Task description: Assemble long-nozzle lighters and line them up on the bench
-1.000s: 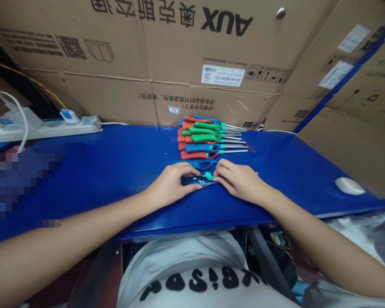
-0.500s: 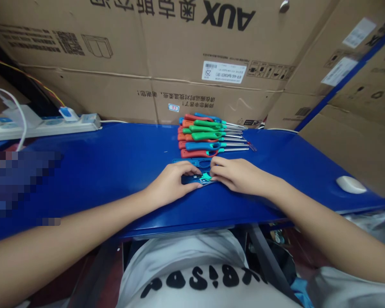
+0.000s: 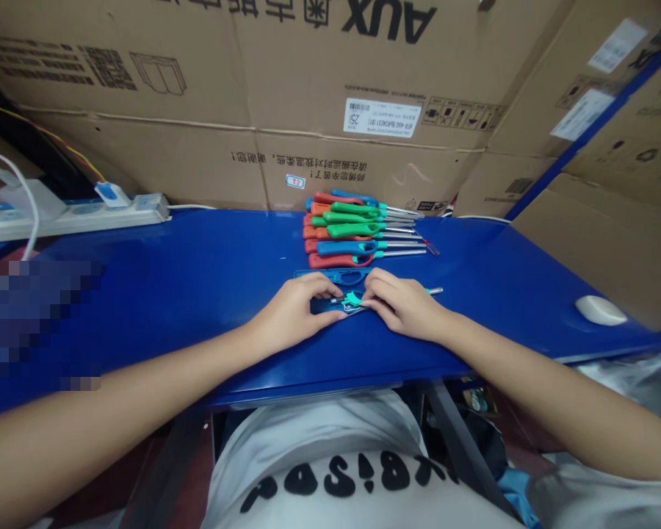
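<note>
On the blue table, both hands work at an opened blue stick lighter. Its teal trigger [image 3: 353, 298] and thin wires show between my fingertips. My left hand [image 3: 291, 312] is closed around the handle end, thumb toward me and fingers on the far side. Fingers bunched, my right hand [image 3: 405, 305] pinches at the lighter just right of the trigger; the exact part in the pinch is hidden. A metal tube [image 3: 436, 291] sticks out past the right hand. Directly behind the hands lies a separate blue handle shell [image 3: 348, 277].
Several red, orange, green and blue stick lighters [image 3: 344, 230] lie stacked behind the shell, tubes to the right. A cardboard wall [image 3: 198, 162] stands at the back. A power strip [image 3: 148, 209] is at left, a white mouse [image 3: 601, 310] at right.
My right hand has shifted slightly, and the metal tube now shows beyond it. The left hand keeps its grip. The camera view has moved slightly.
</note>
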A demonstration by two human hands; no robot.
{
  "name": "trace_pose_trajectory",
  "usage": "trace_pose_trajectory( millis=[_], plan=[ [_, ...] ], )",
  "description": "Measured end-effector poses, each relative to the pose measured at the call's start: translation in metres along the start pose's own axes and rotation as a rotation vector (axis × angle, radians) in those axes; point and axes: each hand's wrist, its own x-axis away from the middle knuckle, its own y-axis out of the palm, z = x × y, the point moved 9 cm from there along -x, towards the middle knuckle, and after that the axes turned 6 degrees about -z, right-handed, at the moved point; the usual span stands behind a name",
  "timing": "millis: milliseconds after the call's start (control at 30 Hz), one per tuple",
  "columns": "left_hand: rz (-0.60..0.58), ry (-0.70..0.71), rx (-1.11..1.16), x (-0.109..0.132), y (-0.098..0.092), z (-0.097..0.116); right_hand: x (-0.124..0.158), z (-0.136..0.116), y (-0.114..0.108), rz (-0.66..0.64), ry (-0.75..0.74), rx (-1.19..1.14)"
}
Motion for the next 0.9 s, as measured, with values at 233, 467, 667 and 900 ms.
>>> trace_pose_trajectory(
  millis=[233,467,667,900],
  plan=[
    [-0.007,0.005,-0.008,0.0,0.002,-0.001,0.0,-0.008,0.001,-0.038,-0.076,0.099],
    [-0.005,0.013,-0.017,0.0,0.002,0.001,0.002,-0.012,-0.001,-0.012,-0.114,0.136],
    [0.004,0.025,-0.008,0.0,0.002,0.003,0.005,-0.012,-0.002,-0.009,-0.12,0.155],
    [0.019,0.006,0.021,0.001,0.004,-0.001,0.004,-0.016,-0.001,-0.011,-0.126,0.183]
  ],
)
